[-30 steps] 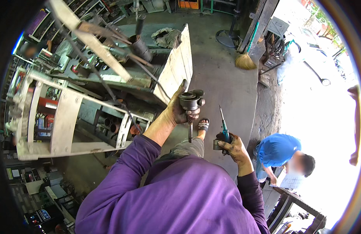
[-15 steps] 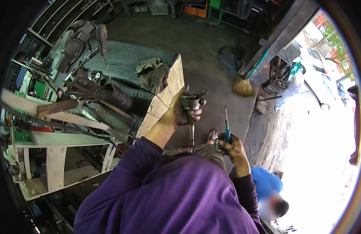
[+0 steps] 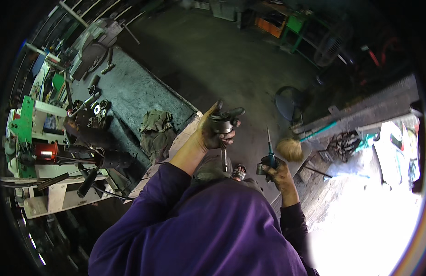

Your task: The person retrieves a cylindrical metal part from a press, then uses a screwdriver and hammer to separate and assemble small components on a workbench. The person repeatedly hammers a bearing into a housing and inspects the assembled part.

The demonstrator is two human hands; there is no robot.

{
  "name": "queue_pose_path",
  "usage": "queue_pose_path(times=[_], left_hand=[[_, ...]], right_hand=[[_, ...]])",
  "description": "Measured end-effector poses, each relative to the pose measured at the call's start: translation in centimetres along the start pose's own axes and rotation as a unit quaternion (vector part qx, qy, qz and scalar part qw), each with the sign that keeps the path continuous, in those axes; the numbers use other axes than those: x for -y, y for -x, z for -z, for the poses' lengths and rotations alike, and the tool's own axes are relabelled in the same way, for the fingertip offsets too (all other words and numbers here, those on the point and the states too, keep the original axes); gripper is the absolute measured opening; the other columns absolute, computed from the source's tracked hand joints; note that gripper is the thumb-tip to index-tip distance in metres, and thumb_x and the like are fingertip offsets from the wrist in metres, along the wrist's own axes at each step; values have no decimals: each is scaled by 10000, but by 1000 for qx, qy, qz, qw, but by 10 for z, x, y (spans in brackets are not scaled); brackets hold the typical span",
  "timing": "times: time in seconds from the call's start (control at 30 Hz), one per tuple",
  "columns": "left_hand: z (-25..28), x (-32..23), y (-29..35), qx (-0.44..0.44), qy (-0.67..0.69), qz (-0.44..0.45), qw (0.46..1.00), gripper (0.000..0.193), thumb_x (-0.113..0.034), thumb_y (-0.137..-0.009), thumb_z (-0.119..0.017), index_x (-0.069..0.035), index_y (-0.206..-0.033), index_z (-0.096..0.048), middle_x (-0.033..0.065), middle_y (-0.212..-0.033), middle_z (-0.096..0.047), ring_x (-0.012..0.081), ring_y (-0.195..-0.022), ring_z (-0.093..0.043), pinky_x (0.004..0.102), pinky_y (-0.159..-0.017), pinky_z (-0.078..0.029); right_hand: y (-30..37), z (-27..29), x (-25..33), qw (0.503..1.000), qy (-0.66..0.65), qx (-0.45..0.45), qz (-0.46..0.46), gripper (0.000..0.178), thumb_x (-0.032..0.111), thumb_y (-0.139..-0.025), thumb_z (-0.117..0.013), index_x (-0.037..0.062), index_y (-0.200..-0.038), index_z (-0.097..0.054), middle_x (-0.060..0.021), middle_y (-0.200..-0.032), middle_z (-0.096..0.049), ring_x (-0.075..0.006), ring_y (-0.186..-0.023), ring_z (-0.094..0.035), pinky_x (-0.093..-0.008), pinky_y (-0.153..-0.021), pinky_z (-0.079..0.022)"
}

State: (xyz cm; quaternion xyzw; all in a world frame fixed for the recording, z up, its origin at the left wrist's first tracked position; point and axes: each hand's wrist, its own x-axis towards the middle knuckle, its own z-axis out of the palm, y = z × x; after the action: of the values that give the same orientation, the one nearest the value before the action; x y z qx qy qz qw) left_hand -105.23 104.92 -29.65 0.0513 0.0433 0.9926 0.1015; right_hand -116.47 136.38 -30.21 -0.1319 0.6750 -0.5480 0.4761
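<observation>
near the center, the left hand [image 3: 212,132] curls its blackened fingers round the collar of a collared metal shaft [image 3: 224,156], whose narrow end points to six o'clock. at four o'clock from there, the right hand [image 3: 280,175] keeps its fingers bent round a teal-handled screwdriver [image 3: 271,158], tip toward twelve, and a short dark cylinder [image 3: 261,169]; which fingers pinch which, i cannot tell. a straw broom [image 3: 290,149] lies at one o'clock from that hand. toward ten o'clock of center, a workbench [image 3: 130,87] bears a crumpled rag [image 3: 155,135].
</observation>
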Motion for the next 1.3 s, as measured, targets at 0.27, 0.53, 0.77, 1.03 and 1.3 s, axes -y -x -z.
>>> queue_pose_path(times=[0.27, 0.53, 0.77, 1.03, 1.3], left_hand=[[9, -104, -112, -367, -99, -199, 903, 758, -758, -1016, -390, -99, -1259, -674, 142, -1021, -727, 263, -641, -609, 411, -624, -496], [27, -237, -186, -350, -230, -345, 840, 565, -569, -1065, -448, -59, -1216, -639, 102, -1046, -716, 187, -829, -657, 339, -686, -527], [12, -320, -210, -414, -368, -404, 728, 557, -227, -964, -686, 3, -1431, -488, 77, -1100, -674, 148, -885, -638, 277, -777, -523], [23, -447, -259, -644, -497, -399, 424, 533, -197, -913, -802, 23, -1335, -560, 73, -1105, -705, 124, -930, -633, 286, -838, -533], [46, -612, -282, -647, -327, -526, 444, 388, -89, -814, -797, -25, -1166, -646, 44, -969, -691, 129, -867, -642, 291, -774, -542]], right_hand=[[-176, 82, 82, 999, 22, 33, -2, 321, 152, -878, -843, 15, -1141, -719, -44, -924, -729, -109, -726, -673, -260, -607, -541], [-355, 96, 203, 982, 176, 45, -54, 295, 139, -882, -830, 29, -1136, -727, -22, -948, -728, -122, -843, -684, -282, -752, -552], [-499, 69, 302, 974, 179, 137, 2, 248, 109, -908, -798, 9, -1123, -725, -45, -972, -738, -141, -850, -678, -294, -791, -548], [-695, 28, 356, 949, 139, 282, -19, 277, 108, -905, -794, -10, -1140, -706, -39, -969, -727, -131, -786, -674, -272, -703, -536], [-904, -67, 431, 941, 131, 307, -56, 253, 204, -916, -771, 40, -1097, -707, -50, -919, -712, -141, -737, -665, -288, -558, -506]])
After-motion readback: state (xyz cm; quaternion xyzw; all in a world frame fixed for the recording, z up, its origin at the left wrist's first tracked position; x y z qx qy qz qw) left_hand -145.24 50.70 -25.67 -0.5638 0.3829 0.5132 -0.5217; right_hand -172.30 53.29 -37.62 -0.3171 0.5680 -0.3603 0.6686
